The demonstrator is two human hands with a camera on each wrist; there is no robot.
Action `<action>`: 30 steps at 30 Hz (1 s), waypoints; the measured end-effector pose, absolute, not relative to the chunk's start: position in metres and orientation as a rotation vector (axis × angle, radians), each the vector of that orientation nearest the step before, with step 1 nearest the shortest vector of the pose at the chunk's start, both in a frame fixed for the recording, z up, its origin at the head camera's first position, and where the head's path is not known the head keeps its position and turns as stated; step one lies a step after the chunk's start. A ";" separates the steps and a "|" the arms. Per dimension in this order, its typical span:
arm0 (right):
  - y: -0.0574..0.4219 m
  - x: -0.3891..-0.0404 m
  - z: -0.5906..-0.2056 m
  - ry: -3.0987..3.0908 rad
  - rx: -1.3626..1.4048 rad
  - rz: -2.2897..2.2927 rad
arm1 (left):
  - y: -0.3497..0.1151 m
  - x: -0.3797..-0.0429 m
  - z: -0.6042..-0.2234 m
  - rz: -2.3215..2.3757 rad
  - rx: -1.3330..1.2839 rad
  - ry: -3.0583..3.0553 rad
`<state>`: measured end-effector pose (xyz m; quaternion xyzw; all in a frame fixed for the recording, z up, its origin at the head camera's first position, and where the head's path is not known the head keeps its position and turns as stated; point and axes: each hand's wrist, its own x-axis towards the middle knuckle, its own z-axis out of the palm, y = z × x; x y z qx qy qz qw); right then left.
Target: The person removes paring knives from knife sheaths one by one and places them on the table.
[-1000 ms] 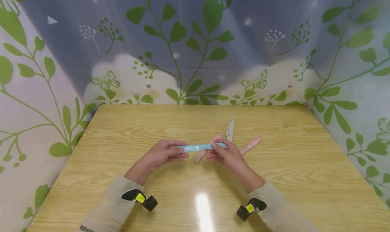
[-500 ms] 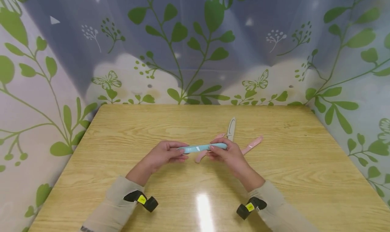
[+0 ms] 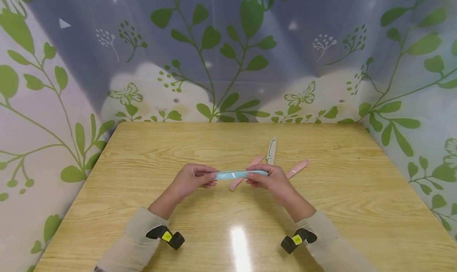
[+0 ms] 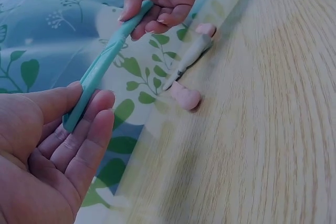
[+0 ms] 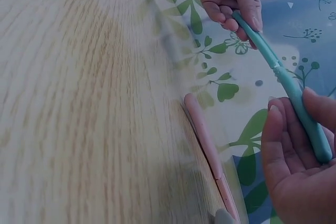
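Observation:
A slim light-blue sheathed knife (image 3: 237, 174) is held level above the wooden table (image 3: 143, 153), one hand on each end. My left hand (image 3: 208, 176) pinches its left end between thumb and fingers, which the left wrist view shows at the hand (image 4: 79, 114) on the blue knife (image 4: 105, 61). My right hand (image 3: 255, 172) grips the other end, fingers curled round it. The right wrist view shows that hand (image 5: 296, 145) round the blue knife (image 5: 286, 85), with the left hand (image 5: 231, 3) on the far end.
Behind the hands lie a pink strip (image 3: 246, 172), a white blade (image 3: 272, 148) and a pink handle (image 3: 298, 166). A leaf-patterned curtain (image 3: 228, 65) closes in the table's back and sides. Bare wood lies in front of the hands.
Both hands and the blue knife have drifted slightly to the right. The grips look the same, and the pink pieces have not moved.

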<state>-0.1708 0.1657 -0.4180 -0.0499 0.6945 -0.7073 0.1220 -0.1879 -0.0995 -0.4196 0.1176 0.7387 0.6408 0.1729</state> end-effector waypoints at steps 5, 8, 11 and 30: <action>0.168 -0.171 -0.418 2.007 -0.126 -2.070 | -0.102 -0.187 -0.418 1.817 0.319 2.103; 0.169 -0.171 -0.417 2.005 -0.124 -2.069 | -0.104 -0.186 -0.417 1.822 0.313 2.106; 0.170 -0.171 -0.417 2.010 -0.142 -2.061 | -0.106 -0.186 -0.417 1.828 0.328 2.113; 0.172 -0.170 -0.418 2.023 -0.153 -2.049 | -0.111 -0.187 -0.421 1.828 0.317 2.102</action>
